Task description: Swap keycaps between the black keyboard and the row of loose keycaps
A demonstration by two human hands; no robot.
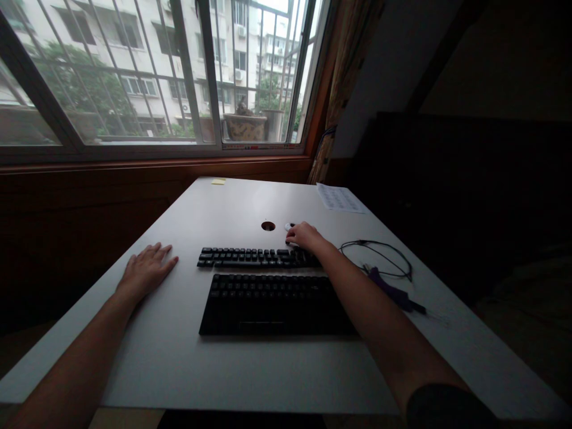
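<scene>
My left hand [147, 271] lies flat on the white table, fingers spread, left of the keys. Beyond the keyboard, my right hand [306, 236] is closed in a pinch at the back edge of the laid-out keycaps, a small dark keycap [287, 242] at its fingertips. Loose black keycaps [250, 257] lie in rows behind a black keyboard [263, 316]. The keyboard's far rows carry keys, while its near part looks plain and dark. My right forearm covers the right ends of both. Just behind my right fingers is a small white round piece [288, 227], partly hidden.
A round hole [268, 226] is cut in the table [241, 372]. To the right lie a looped black cable [397, 253] and a purple-and-black tool [393, 290] with thin wires. Printed paper [340, 198] and a yellow note [218, 181] lie at the far edge, below a barred window.
</scene>
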